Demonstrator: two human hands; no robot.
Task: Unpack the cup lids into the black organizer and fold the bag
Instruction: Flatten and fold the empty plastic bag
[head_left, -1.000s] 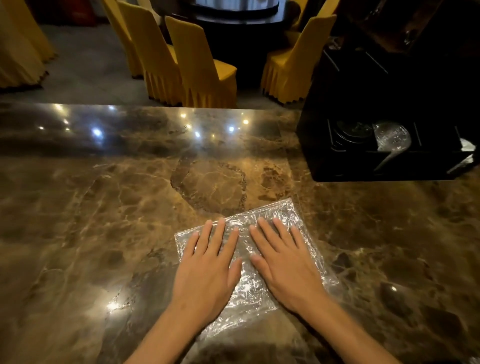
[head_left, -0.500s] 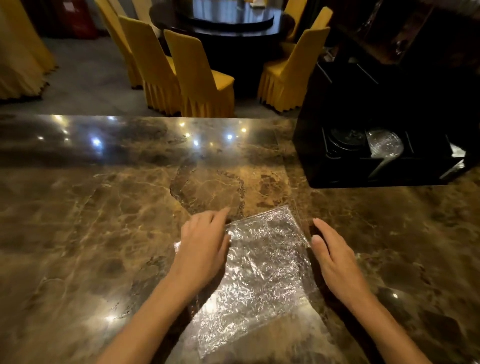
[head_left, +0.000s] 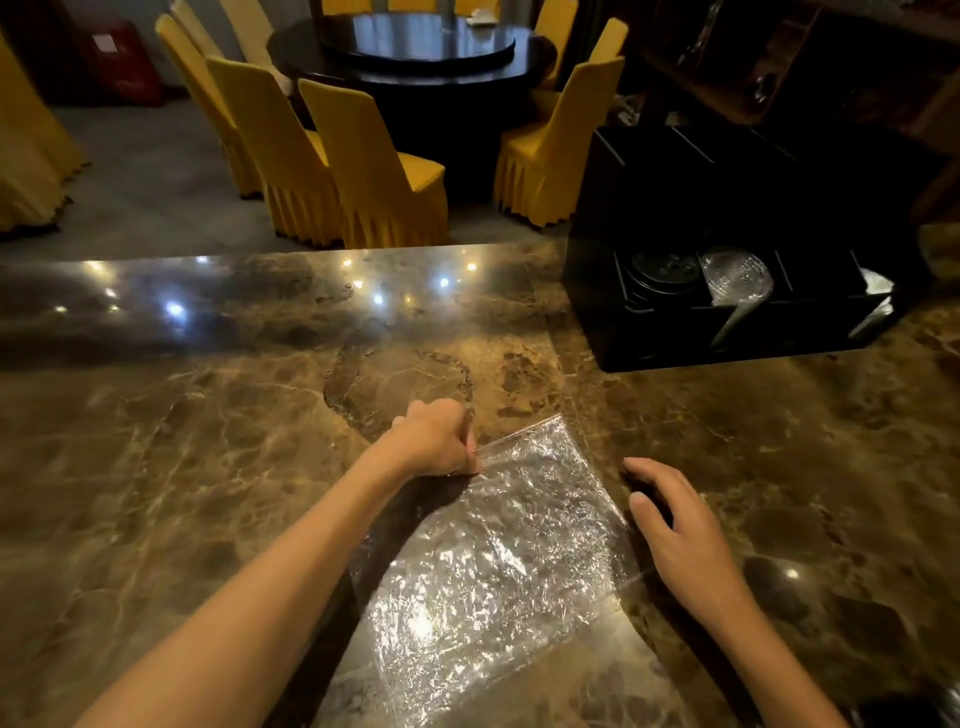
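A crinkled clear plastic bag (head_left: 498, 551) lies flat on the brown marble counter (head_left: 208, 467), long side running toward me. My left hand (head_left: 436, 441) is curled at the bag's far left corner, fingers pinched on its edge. Beside the bag's right edge, my right hand (head_left: 675, 530) rests with fingers spread and nothing in it. The black organizer (head_left: 727, 338) stands at the far right of the counter. Its front slots hold a stack of dark cup lids (head_left: 662, 273) and a stack of clear cup lids (head_left: 735, 275).
Beyond the counter's far edge stand several yellow-covered chairs (head_left: 374, 171) around a round dark dining table (head_left: 415, 47). A dark wooden shelf (head_left: 831, 62) rises behind the organizer.
Both hands were pressing flat on the bag. They slid apart: the left one went to the far left corner and pinched it, the right one came off to the counter beside the bag.
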